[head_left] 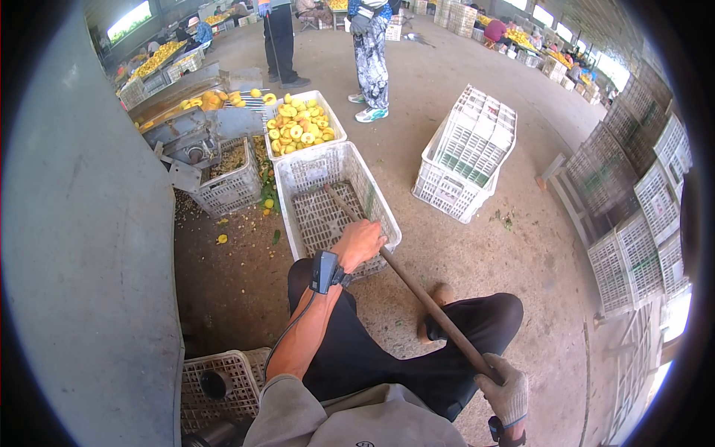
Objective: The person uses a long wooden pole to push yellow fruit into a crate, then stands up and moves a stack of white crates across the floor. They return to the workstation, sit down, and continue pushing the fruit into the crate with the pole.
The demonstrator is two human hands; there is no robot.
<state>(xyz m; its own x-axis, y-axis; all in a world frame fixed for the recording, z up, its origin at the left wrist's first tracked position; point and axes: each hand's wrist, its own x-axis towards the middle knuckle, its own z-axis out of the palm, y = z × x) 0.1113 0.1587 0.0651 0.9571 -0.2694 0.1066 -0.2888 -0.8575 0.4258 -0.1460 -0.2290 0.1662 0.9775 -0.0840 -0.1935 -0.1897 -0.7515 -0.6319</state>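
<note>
A long wooden pole (pixel 432 307) slants across my lap, its far end over the near white plastic crate (pixel 298 223). My bare left hand (pixel 359 244) is closed round the pole above this crate's near edge, with a dark device strapped at the wrist. At the lower right my right hand (pixel 508 391), in a pale knit glove, grips the pole's near end. No fruit shows inside the near crate. Just beyond it stands a white crate of halved yellow fruit (pixel 302 125). Whether the pole's tip touches the crate cannot be seen.
A metal machine (pixel 197 138) with fruit on its chute stands left, above a crate of pits (pixel 231 179). Stacked crates (pixel 469 153) stand right; more line the right wall (pixel 633 257). A grey metal panel (pixel 89 238) is close on my left. Two people stand ahead.
</note>
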